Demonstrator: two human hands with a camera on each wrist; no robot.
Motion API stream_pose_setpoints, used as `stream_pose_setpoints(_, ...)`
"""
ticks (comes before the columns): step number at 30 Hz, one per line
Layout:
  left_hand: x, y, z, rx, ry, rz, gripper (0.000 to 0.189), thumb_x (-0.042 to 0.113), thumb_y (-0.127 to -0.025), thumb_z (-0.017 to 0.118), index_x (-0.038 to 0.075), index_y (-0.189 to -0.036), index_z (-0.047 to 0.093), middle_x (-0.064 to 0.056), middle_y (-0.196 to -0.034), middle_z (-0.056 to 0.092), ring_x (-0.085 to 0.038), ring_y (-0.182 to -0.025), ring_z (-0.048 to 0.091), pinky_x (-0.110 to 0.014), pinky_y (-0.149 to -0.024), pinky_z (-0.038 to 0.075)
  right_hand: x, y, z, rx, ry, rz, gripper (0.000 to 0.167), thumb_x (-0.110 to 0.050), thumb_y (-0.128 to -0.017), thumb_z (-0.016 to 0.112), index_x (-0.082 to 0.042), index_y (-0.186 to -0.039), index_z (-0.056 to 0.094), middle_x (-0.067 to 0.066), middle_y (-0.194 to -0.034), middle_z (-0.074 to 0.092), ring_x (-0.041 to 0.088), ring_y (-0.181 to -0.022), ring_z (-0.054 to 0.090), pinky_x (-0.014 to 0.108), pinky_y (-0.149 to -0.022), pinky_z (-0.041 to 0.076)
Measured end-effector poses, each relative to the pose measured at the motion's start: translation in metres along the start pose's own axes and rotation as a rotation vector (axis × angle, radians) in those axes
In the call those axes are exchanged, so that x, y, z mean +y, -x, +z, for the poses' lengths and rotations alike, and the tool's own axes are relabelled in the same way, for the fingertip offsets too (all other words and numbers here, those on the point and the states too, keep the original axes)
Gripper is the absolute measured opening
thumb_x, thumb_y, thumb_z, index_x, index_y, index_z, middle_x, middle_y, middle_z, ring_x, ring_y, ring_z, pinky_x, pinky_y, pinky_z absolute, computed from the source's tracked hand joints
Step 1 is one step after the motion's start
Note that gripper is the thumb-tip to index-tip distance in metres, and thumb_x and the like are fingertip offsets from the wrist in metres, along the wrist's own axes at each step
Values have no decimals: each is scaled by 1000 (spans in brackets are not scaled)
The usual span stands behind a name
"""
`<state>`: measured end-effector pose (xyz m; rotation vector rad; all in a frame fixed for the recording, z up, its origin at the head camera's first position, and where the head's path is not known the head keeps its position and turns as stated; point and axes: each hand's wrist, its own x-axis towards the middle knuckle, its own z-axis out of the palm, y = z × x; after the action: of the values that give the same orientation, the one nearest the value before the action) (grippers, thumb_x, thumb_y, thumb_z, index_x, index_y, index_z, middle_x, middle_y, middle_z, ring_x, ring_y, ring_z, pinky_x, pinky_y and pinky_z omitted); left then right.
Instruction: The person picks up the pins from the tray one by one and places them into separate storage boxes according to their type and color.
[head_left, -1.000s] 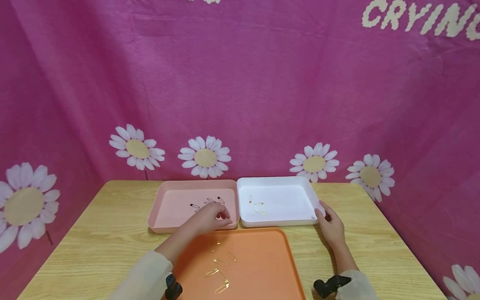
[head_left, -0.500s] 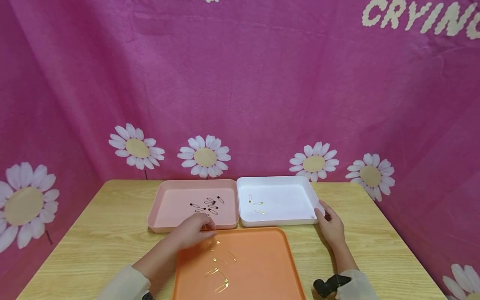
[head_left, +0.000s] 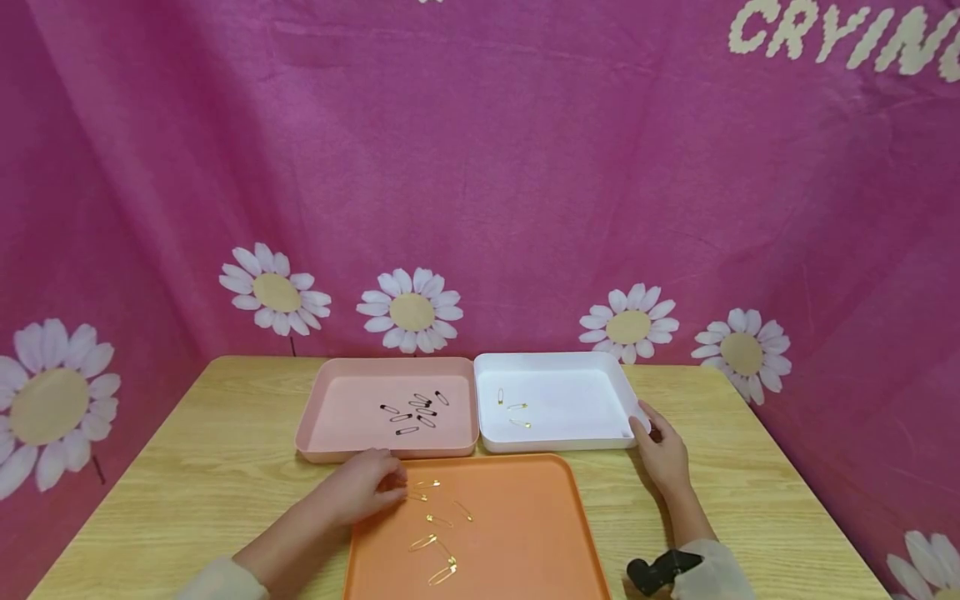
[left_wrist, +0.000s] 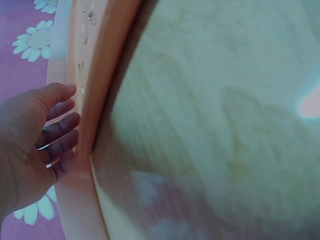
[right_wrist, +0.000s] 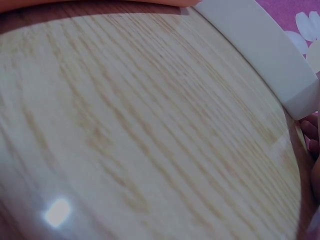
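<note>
My left hand (head_left: 363,490) hovers over the far left corner of the orange tray (head_left: 525,533), its fingers loosely bent with nothing between them. Close by its fingertips lie two gold safety pins (head_left: 429,484); several more are scattered nearer to me on the same tray. In the left wrist view the left hand (left_wrist: 37,132) shows thumb and fingers apart at the tray's edge. My right hand (head_left: 663,450) holds the near right corner of the white tray (head_left: 570,444), thumb at the front and fingers along the side. Only bits of the right fingers (right_wrist: 311,131) show in the right wrist view.
The pink tray (head_left: 322,417) stands at the back left against the white one, with several black safety pins (head_left: 425,422) inside. A few gold safety pins (head_left: 517,407) lie in the white tray. The wooden table (head_left: 187,467) meets a pink daisy curtain (head_left: 480,167) behind.
My left hand has come back from over the pink tray, moving left and toward me to the orange tray's corner. Black safety pins it covered now show. The right hand stays put.
</note>
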<state>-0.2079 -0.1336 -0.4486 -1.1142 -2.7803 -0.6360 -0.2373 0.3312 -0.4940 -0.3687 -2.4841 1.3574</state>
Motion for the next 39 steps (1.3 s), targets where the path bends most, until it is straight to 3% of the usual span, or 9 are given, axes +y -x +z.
stream_pose_setpoints(6, 0, 4, 4, 5, -71, -32, 10, 22, -81, 70, 13, -83, 64, 8, -72, 48, -6, -69, 41, -25, -65, 37, -1, 0, 0, 0, 1, -2, 57, -45, -93, 51, -15, -141, 43, 17, -145, 40, 29, -132, 37, 45, -107, 30)
stream_pose_setpoints(16, 2, 2, 7, 22, -187, -10, 6, 22, -81, 69, 18, -79, 65, 9, -78, 53, -12, -76, 50, -32, -74, 41, -1, -1, -1, 9, 3, -11, 57, -44, -93, 51, -14, -140, 43, 17, -146, 39, 31, -135, 35, 46, -110, 28)
stream_pose_setpoints(30, 3, -1, 12, 27, -189, -10, 8, 20, -80, 69, 21, -76, 61, 10, -76, 53, -13, -75, 51, -32, -71, 40, 3, -2, 1, 0, -2, -12, 57, -45, -93, 51, -14, -141, 43, 18, -146, 38, 32, -136, 33, 46, -111, 27)
stream_pose_setpoints(39, 4, -7, 13, -17, -138, -28, 10, 22, -81, 68, 22, -74, 60, 11, -75, 52, -11, -76, 49, -32, -72, 39, 1, -1, 0, -9, 0, -11, 58, -46, -93, 50, -15, -141, 42, 18, -147, 37, 32, -136, 32, 47, -111, 27)
